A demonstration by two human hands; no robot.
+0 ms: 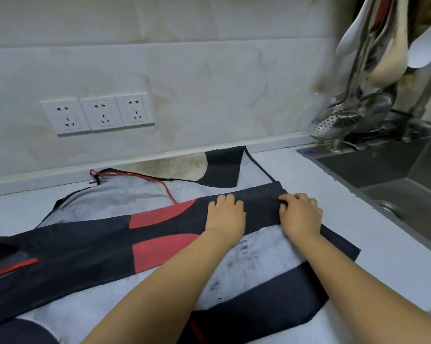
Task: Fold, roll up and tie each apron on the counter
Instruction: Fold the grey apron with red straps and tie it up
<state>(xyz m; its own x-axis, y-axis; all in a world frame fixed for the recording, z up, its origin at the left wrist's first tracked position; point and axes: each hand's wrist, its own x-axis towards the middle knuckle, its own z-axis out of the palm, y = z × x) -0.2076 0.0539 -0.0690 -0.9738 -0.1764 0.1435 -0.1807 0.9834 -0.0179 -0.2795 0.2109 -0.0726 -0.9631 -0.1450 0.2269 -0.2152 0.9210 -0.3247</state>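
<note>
Far left, the apron [85, 252] runs off the edge of view, dark fabric with a bunched end showing orange-red trim. It lies spread across the white counter [296, 167], pale underside up in places, smudged with dark marks. Up on the tiled wall, three white sockets [97, 115] sit in a row. Below them a thin red strap [159, 181] loops from the back edge of the counter and trails across the pale cloth toward the middle. Two red patches [159, 232] show on the dark band, which is folded over and lies across the apron from lower left to upper right.

Now the hands, both on that dark band, close together but not touching. The left hand [225, 214] sits palm down, fingers bent over the band's far edge, holding the fold. Just to its right, the right hand [300, 214] has its fingers curled too, thumb and fingertips pinching the cloth near the band's end.

Further right, the steel sink [395, 175] drops into the counter. Above its back corner hang metal ladles and a slotted skimmer [333, 124], blurred, with pale spoons beside them.
</note>
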